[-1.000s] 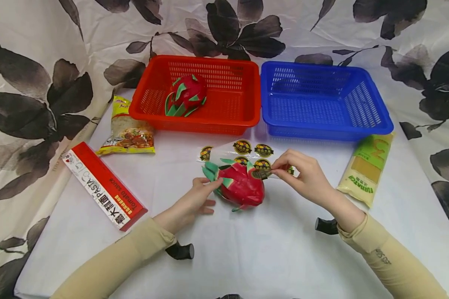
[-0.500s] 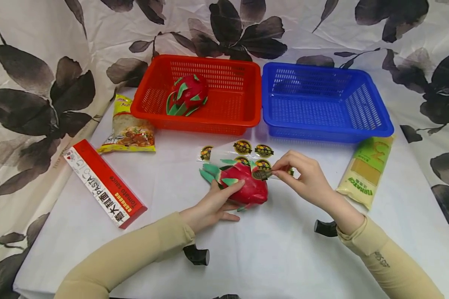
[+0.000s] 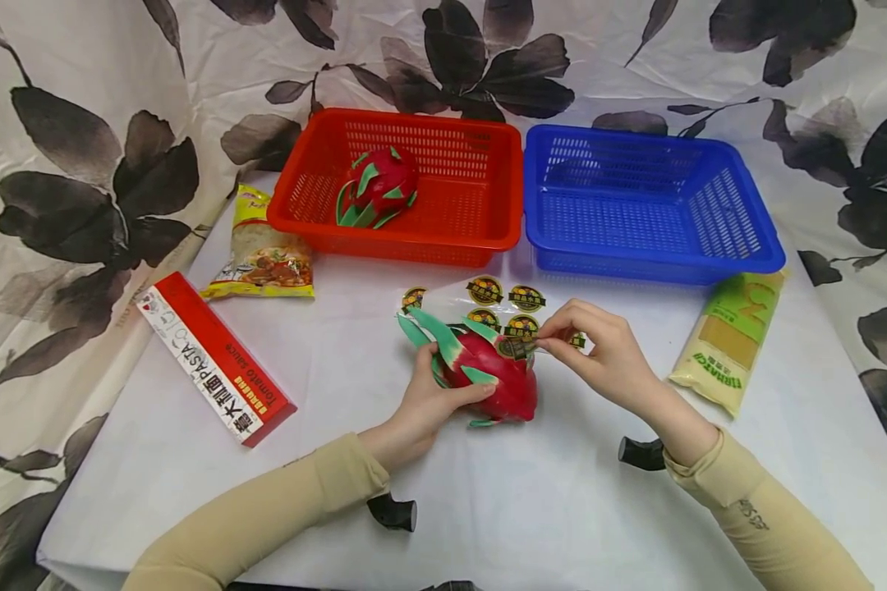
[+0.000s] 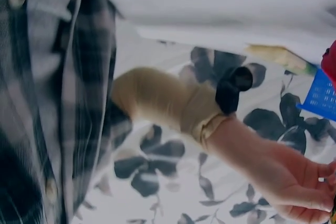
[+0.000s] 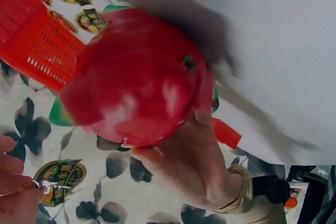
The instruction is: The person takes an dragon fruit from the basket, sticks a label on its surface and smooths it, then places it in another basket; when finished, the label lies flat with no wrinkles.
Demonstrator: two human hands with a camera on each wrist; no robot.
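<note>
My left hand (image 3: 421, 414) grips a red dragon fruit (image 3: 506, 386) with green leaf tips, thumb across its near side. In the right wrist view the dragon fruit (image 5: 136, 77) fills the middle, and the left hand (image 5: 189, 163) holds it from below. With thumb and forefinger, my right hand (image 3: 599, 349) pinches a round dark sticker (image 3: 516, 348) by its edge. That sticker (image 5: 60, 182) hangs apart from the fruit in the right wrist view. In the left wrist view the right hand (image 4: 283, 174) reaches toward the right edge, where only a sliver of fruit shows.
Behind the hands lies a clear sheet of round stickers (image 3: 484, 290). A red basket (image 3: 399, 242) holds another dragon fruit (image 3: 384, 182); a blue basket (image 3: 654, 264) stands beside it. Around them lie a yellow food bag (image 3: 269, 258), a red pasta box (image 3: 218, 357) and a noodle packet (image 3: 728, 345).
My left hand has shifted right along the dragon fruit and changed its hold. The fruit has moved slightly right and turned. My right hand stays nearly in place with the sticker.
</note>
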